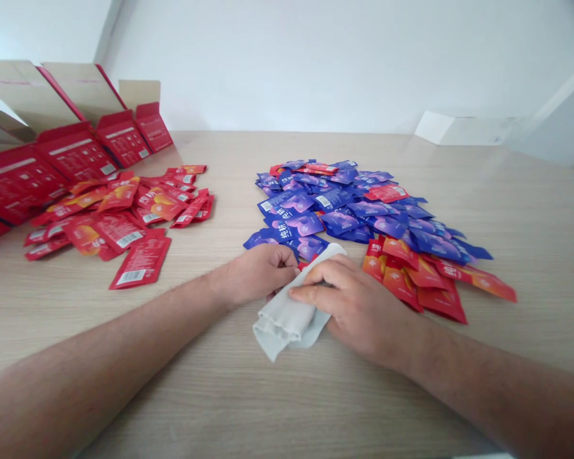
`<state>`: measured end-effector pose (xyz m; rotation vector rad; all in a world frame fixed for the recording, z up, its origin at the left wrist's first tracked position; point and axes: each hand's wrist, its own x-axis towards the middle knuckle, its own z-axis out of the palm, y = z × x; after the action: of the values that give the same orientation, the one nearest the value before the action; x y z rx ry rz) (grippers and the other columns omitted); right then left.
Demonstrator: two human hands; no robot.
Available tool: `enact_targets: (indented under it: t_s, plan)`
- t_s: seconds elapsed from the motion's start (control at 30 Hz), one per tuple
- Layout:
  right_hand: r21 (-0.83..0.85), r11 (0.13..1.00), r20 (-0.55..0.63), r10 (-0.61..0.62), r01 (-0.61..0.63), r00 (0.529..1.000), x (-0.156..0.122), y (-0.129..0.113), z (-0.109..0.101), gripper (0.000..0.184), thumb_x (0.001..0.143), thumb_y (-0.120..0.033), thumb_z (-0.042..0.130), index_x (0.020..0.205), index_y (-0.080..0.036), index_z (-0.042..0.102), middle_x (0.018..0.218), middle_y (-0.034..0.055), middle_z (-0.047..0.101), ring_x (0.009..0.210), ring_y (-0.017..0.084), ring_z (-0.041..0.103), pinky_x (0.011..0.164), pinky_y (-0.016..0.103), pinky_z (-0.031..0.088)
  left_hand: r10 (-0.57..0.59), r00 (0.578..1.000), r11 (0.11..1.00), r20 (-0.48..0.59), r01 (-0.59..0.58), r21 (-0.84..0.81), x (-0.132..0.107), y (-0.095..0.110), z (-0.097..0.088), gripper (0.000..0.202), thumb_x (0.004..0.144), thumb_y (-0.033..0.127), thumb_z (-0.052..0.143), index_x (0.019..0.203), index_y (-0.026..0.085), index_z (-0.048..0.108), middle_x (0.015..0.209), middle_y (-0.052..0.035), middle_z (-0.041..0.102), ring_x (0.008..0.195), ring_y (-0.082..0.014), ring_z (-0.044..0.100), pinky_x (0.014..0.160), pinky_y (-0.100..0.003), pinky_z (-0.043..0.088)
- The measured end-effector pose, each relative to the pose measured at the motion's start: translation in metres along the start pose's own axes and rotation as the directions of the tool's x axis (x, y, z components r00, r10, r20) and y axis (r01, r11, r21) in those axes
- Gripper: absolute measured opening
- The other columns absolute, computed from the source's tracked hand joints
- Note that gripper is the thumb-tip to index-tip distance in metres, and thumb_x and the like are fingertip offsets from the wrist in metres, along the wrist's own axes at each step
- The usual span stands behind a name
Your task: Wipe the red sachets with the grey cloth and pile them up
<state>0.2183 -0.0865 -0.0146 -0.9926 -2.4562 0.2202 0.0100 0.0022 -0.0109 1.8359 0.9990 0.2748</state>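
Observation:
A folded white cloth [291, 306] is gripped by my right hand [358, 303], thumb and fingers closed around it just above the table. My left hand [258, 271] is closed in a pinch against the cloth's upper left side. A sliver of a red sachet [303, 264] shows at its fingertips; the cloth and fingers hide the rest. Just beyond both hands lies a heap of blue-purple sachets [337, 199], with a few red ones on top. Beside my right hand is a group of red-orange sachets [414, 274].
A loose pile of red-orange sachets [124, 210] lies on the left of the wooden table [210, 395]. Behind it stand several open red cartons [74, 153] with raised flaps. A white box [463, 129] sits at the back right, near the white wall [325, 64].

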Motion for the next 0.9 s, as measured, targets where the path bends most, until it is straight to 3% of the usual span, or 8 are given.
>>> enact_targets:
  t_s: [0.17, 0.3, 0.4, 0.57, 0.77, 0.9]
  plan:
    - [0.016, 0.994, 0.030, -0.108, 0.108, 0.994, 0.000, -0.007, -0.002, 0.028, 0.102, -0.019, 0.059, 0.126, -0.023, 0.072, 0.118, 0.0068, 0.068, 0.112, 0.023, 0.057, 0.097, 0.041, 0.052, -0.062, 0.996, 0.998, 0.071, 0.064, -0.028, -0.001, 0.003, 0.000, 0.015, 0.090, 0.033, 0.057, 0.082, 0.020, 0.059, 0.063, 0.0048, 0.061, 0.051, -0.0101, 0.060, 0.046, -0.019, 0.045]
    - [0.007, 1.000, -0.014, -0.006, 0.006, 1.000, 0.000, 0.002, 0.001, 0.039, 0.094, -0.007, 0.064, 0.129, -0.024, 0.070, 0.117, 0.0068, 0.066, 0.111, 0.025, 0.056, 0.099, 0.044, 0.051, 0.007, 1.000, 0.996, -0.018, -0.006, 0.084, 0.001, 0.000, -0.001, 0.013, 0.088, 0.030, 0.058, 0.080, 0.019, 0.060, 0.063, 0.0053, 0.060, 0.052, -0.0084, 0.055, 0.044, -0.018, 0.038]
    - [0.016, 1.000, -0.009, 0.010, -0.010, 1.000, 0.000, 0.000, 0.002, 0.040, 0.094, -0.006, 0.063, 0.129, -0.023, 0.070, 0.116, 0.0073, 0.067, 0.110, 0.025, 0.056, 0.098, 0.044, 0.051, 0.018, 1.000, 0.996, -0.014, -0.017, 0.089, 0.000, 0.000, -0.001, 0.014, 0.088, 0.030, 0.058, 0.079, 0.019, 0.061, 0.064, 0.0049, 0.060, 0.053, -0.0082, 0.055, 0.044, -0.017, 0.038]
    - [0.096, 0.986, 0.078, -0.142, 0.134, 0.987, 0.001, -0.008, -0.003, 0.027, 0.101, -0.020, 0.060, 0.125, -0.023, 0.072, 0.115, 0.0061, 0.069, 0.111, 0.022, 0.058, 0.098, 0.039, 0.051, -0.074, 0.992, 0.996, 0.100, 0.079, -0.050, -0.002, 0.005, 0.001, 0.021, 0.093, 0.039, 0.057, 0.083, 0.020, 0.057, 0.060, 0.0045, 0.062, 0.049, -0.0113, 0.061, 0.046, -0.020, 0.048]
    - [0.054, 0.998, -0.003, 0.020, -0.020, 1.000, 0.001, 0.012, -0.006, 0.033, 0.091, -0.004, 0.064, 0.119, -0.019, 0.072, 0.112, 0.0080, 0.066, 0.108, 0.024, 0.059, 0.097, 0.042, 0.052, -0.063, 0.991, 0.994, 0.115, 0.072, -0.082, -0.001, 0.001, 0.000, 0.014, 0.092, 0.032, 0.058, 0.084, 0.021, 0.057, 0.061, 0.0047, 0.063, 0.049, -0.0108, 0.061, 0.045, -0.019, 0.049]
    - [0.096, 0.992, 0.079, -0.084, 0.076, 0.993, -0.001, 0.009, -0.006, 0.032, 0.089, -0.006, 0.067, 0.117, -0.020, 0.071, 0.111, 0.0081, 0.065, 0.109, 0.025, 0.057, 0.096, 0.042, 0.052, -0.039, 0.994, 0.997, 0.106, 0.046, -0.060, -0.001, -0.001, -0.002, 0.013, 0.091, 0.031, 0.059, 0.084, 0.020, 0.058, 0.063, 0.0055, 0.061, 0.050, -0.0095, 0.059, 0.046, -0.018, 0.049]
